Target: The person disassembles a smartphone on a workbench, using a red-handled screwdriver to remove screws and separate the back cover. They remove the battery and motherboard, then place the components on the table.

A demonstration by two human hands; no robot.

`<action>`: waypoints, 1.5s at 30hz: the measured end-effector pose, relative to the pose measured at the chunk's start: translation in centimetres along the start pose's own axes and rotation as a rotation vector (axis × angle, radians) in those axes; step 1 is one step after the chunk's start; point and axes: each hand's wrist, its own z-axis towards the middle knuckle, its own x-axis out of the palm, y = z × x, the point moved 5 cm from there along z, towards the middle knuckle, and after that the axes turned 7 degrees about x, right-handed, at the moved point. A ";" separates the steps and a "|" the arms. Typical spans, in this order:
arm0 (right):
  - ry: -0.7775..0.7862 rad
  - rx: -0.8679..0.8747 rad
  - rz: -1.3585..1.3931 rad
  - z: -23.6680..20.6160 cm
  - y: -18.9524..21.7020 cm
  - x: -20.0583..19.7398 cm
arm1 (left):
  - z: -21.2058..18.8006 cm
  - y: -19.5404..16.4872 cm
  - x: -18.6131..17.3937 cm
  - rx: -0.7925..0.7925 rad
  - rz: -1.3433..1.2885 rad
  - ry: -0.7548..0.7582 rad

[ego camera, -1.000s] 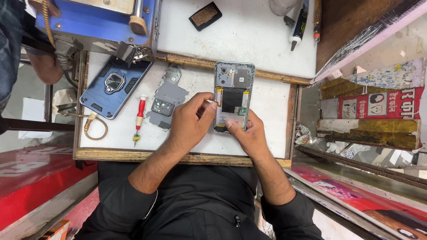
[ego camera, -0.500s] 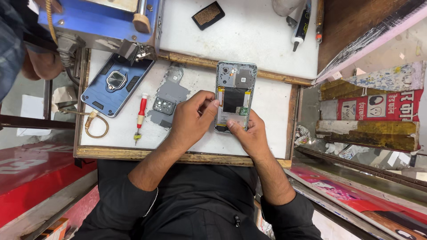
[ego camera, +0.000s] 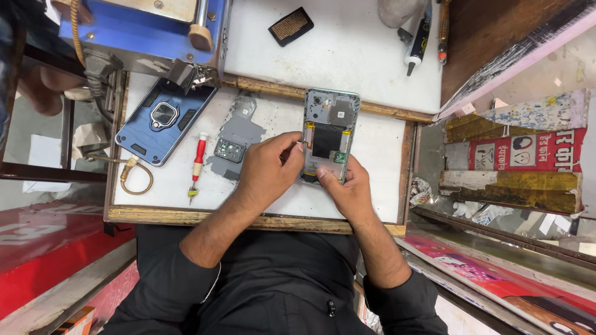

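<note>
While the right hand [ego camera: 351, 195] clamps the opened phone [ego camera: 329, 133] on the tray [ego camera: 379, 155], the left hand [ego camera: 267, 174] pinches closed at its edge.

Opened phone [ego camera: 329, 133]: grey frame, black centre panel, yellow strips at sides, small green patch. Loose back plate [ego camera: 236, 139]: flat grey. Phone case [ego camera: 162, 121]: blue with black ring. Screwdriver [ego camera: 197, 166]: red handle, white collar. Desk [ego camera: 347, 56]: white top, brown wooden edging. Machine [ego camera: 136, 28]: blue. Sleeves [ego camera: 180, 291]: black.
</note>
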 end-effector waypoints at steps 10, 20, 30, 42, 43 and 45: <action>0.039 -0.049 -0.068 -0.2 0.6 0.5 | 0.0 -0.1 0.4 0.159 0.266 -0.025; -0.007 -0.028 -0.175 -0.4 1.1 0.5 | 0.1 0.0 0.2 0.112 0.175 -0.043; 0.030 -0.044 -0.148 0.0 0.8 0.9 | 0.9 0.4 -0.4 0.047 0.245 0.033; 0.037 -0.042 -0.201 0.2 1.3 1.0 | 0.6 0.4 -1.0 0.091 0.136 0.116; 0.041 -0.046 -0.206 0.2 1.3 1.0 | 0.7 0.6 -1.0 0.046 0.189 0.144; 0.037 -0.057 -0.214 0.0 1.3 1.0 | 1.0 0.9 -0.9 -0.037 0.291 0.206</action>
